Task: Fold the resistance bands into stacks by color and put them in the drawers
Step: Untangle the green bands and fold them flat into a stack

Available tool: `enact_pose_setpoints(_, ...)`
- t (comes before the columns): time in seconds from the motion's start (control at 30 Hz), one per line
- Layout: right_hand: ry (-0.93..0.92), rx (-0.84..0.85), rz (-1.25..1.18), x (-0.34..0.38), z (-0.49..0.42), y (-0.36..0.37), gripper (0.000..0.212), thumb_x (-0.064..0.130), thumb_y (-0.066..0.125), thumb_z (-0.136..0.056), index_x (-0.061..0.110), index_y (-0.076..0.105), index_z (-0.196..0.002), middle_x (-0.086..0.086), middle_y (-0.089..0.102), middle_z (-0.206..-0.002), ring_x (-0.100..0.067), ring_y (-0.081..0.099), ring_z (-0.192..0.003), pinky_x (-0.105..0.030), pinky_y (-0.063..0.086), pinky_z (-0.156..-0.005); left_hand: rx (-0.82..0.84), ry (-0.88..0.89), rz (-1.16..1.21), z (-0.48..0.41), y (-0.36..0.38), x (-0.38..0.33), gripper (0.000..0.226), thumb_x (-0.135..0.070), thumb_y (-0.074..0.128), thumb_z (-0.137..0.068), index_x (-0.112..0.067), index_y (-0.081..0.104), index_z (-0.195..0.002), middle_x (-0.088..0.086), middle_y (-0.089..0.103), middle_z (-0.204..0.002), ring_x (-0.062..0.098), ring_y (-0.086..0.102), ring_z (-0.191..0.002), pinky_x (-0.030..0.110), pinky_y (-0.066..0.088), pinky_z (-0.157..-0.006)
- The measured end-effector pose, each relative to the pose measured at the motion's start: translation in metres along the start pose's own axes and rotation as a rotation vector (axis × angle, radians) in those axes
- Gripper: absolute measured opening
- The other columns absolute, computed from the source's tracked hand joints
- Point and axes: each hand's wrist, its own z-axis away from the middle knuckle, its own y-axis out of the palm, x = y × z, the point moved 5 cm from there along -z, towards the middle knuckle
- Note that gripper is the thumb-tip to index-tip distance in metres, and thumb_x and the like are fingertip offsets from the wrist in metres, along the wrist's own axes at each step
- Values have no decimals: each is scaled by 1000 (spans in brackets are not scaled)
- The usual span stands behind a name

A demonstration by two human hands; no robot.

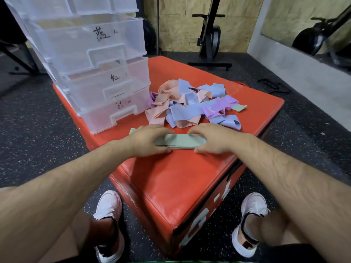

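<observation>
Your left hand and your right hand each curl over one end of the green stack. Your fingers are on the far edge and your thumbs on the near edge, so both hands hold it. The stack is flat, long and thin, made of soft bands laid one on top of another. It lies on the tabletop — the top of a big red padded box with a bumpy, shiny skin. Your hands hide both ends of the stack, and a little green corner peeks out behind your left hand.

Just behind the stack sits the pile of bands, all twisted and floppy: peach, light blue, purple, and one green band at the far right. They are too tangled to count.

The drawers stand at the left on the tabletop — see-through plastic boxes with pale handles and black scribbled marks too smudgy to read. The top drawer is cut off
</observation>
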Motion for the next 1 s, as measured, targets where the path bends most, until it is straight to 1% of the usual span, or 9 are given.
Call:
enact_pose_setpoints(0.13, -1, 0, -3, -2, -3, 2, 53, 41, 76, -83, 31, 54, -131, 3, 55, -129, -18, 54, -117, -35, 44, -101, 14, 25, 43, -14, 2, -4, 51, -43, 72, -81, -33, 56, -128, -9, 56, -116, 14, 52, -114, 41, 43, -100)
enact_pose_setpoints(0.3, 2, -23, -33, -5, -1, -5, 58, 50, 72, -82, 29, 54, -133, 4, 55, -131, -16, 53, -119, -35, 45, -102, -63, 109, -10, -26, -3, -17, 56, -51, 71, -77, -30, 59, -127, -8, 57, -117, 11, 53, -112, 33, 45, -97)
enact_pose_setpoints(0.4, 34, -106, -95, -13, 1, -28, 46, 47, 64, -91, 26, 58, -132, 7, 59, -131, -13, 55, -117, -32, 44, -100, -189, 185, 62, -46, -15, -43, 41, -44, 69, -80, -23, 64, -115, -9, 58, -106, 9, 53, -98, 34, 48, -91)
enact_pose_setpoints(0.47, 112, -168, -124, -31, 0, -44, 34, 44, 59, -95, 26, 63, -123, 6, 63, -123, -14, 57, -109, -35, 47, -96, -275, 196, 92, -65, -24, -64, 37, -41, 64, -80, -21, 65, -111, -6, 59, -102, 13, 55, -96, 36, 48, -89)
enact_pose_setpoints(0.6, 310, -286, -117, -95, -7, -60, 22, 30, 51, -97, 20, 67, -108, 3, 65, -109, -23, 61, -101, -35, 49, -87, -308, 147, 112, -115, -25, -98, 54, -54, 48, -79, -22, 64, -118, -4, 63, -117, 19, 58, -111, 37, 47, -93)
enact_pose_setpoints(0.73, 462, -287, -143, -152, -16, -53, 19, 18, 44, -81, 23, 62, -79, -12, 65, -112, -33, 61, -107, -42, 51, -90, -295, 160, 75, -158, -14, -121, 54, -53, 52, -84, -20, 63, -125, -3, 63, -125, 23, 53, -121, 39, 44, -97)
enact_pose_setpoints(0.8, 491, -273, -202, -172, -25, -45, 23, 13, 46, -81, 28, 63, -87, -7, 61, -123, -28, 57, -117, -39, 47, -99, -300, 175, 73, -171, -6, -126, 55, -53, 47, -83, -20, 65, -122, -3, 64, -121, 24, 54, -119, 36, 43, -93)
enact_pose_setpoints(0.9, 509, -282, -302, -184, -36, -40, 38, 7, 46, -88, 21, 66, -118, -2, 53, -141, -21, 50, -130, -33, 40, -108, -270, 192, 31, -183, 5, -126, 60, -57, 40, -83, -18, 66, -120, -3, 66, -119, 21, 58, -116, 33, 42, -94)
enact_pose_setpoints(1.0, 554, -233, -339, -192, -39, -32, 40, 9, 44, -93, 14, 58, -130, -7, 55, -141, -26, 52, -127, -28, 40, -97, -220, 174, 16, -189, 12, -120, 61, -58, 40, -84, -22, 60, -130, -7, 61, -130, 16, 52, -126, 33, 37, -104)
